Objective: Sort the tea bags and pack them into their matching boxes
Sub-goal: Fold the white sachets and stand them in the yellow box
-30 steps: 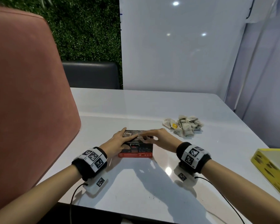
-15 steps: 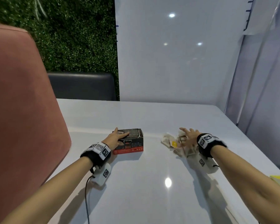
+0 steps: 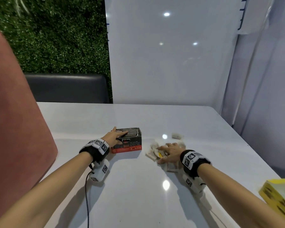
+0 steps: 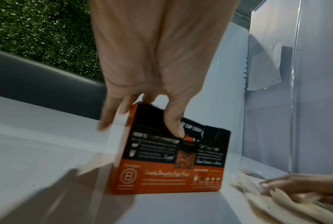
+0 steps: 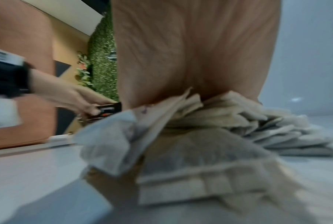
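A black and orange tea box (image 3: 130, 142) stands on the white table (image 3: 155, 186). My left hand (image 3: 120, 137) holds it, fingers across the top and thumb on the front face near the flap. The left wrist view shows the box (image 4: 171, 166) close up, with the thumb against its upper front. To its right is a loose pile of pale tea bags (image 3: 153, 150). My right hand (image 3: 164, 153) rests flat on the pile, fingers spread. In the right wrist view the tea bags (image 5: 200, 151) lie under the palm and hide the fingertips.
A yellow box (image 3: 280, 196) sits at the table's near right edge. One stray tea bag (image 3: 177, 135) lies behind the pile. A pink chair back (image 3: 15, 120) stands close on the left, a dark seat (image 3: 66, 88) behind the table, and a white wall panel beyond.
My right hand left the box, moved right to the tea bag pile and now lies flat on it. The left hand stayed on the box.
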Demonstrator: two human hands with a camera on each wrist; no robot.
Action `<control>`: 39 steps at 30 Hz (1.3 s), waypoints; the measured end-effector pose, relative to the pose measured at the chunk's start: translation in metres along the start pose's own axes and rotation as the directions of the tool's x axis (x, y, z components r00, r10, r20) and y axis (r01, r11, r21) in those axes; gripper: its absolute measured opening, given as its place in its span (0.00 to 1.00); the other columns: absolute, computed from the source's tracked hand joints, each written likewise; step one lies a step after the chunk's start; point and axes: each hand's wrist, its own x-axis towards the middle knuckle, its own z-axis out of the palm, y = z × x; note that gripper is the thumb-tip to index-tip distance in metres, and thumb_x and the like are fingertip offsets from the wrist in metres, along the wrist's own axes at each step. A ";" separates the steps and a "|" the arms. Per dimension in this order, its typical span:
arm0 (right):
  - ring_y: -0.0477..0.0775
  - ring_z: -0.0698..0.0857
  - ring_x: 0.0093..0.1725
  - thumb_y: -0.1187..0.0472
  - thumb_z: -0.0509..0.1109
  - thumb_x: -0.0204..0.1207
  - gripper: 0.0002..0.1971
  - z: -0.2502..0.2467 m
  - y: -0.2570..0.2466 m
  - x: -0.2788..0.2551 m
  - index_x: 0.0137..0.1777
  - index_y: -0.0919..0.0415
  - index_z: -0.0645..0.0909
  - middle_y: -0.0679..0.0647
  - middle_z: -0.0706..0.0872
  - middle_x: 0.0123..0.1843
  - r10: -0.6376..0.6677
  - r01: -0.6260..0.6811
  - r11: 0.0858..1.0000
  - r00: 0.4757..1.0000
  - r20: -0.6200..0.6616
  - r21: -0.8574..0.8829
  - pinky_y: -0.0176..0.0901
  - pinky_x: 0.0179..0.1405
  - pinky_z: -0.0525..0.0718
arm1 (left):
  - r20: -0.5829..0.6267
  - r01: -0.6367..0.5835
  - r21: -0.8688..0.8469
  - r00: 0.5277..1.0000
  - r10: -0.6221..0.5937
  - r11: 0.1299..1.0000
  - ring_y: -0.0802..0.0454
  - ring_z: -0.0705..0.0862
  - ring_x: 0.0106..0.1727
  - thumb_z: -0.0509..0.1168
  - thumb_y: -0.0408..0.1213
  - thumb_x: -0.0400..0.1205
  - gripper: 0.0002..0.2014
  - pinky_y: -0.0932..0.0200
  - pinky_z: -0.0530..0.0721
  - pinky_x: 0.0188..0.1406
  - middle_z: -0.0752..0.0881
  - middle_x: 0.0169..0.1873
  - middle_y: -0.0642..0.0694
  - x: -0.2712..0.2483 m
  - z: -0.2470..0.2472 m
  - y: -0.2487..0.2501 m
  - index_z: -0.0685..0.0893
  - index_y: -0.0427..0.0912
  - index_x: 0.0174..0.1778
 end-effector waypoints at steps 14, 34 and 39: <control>0.62 0.68 0.77 0.40 0.63 0.77 0.37 -0.021 -0.035 -0.061 0.81 0.39 0.47 0.59 0.63 0.82 -0.155 0.133 0.985 0.964 0.214 0.115 0.60 0.76 0.64 | 0.368 -0.180 -0.107 0.906 0.207 0.978 0.37 0.39 0.83 0.71 0.63 0.69 0.65 0.36 0.50 0.81 0.33 0.80 0.34 -0.072 0.056 0.089 0.20 0.48 0.75; 0.61 0.77 0.64 0.66 0.58 0.81 0.16 -0.005 0.019 -0.024 0.66 0.64 0.79 0.61 0.78 0.54 -0.095 0.094 0.995 0.995 -0.044 -0.013 0.45 0.62 0.74 | 0.424 -0.240 0.106 0.889 0.175 0.965 0.38 0.43 0.83 0.74 0.62 0.66 0.64 0.37 0.49 0.80 0.41 0.83 0.41 -0.064 0.090 0.136 0.33 0.45 0.81; 0.57 0.77 0.48 0.70 0.58 0.78 0.13 0.001 -0.024 -0.070 0.59 0.71 0.78 0.68 0.82 0.61 -0.095 0.093 0.995 0.995 0.038 0.038 0.45 0.45 0.72 | 0.375 -0.253 0.011 0.898 0.230 0.967 0.33 0.35 0.81 0.76 0.56 0.66 0.68 0.32 0.44 0.78 0.31 0.80 0.40 -0.080 0.091 0.131 0.19 0.53 0.74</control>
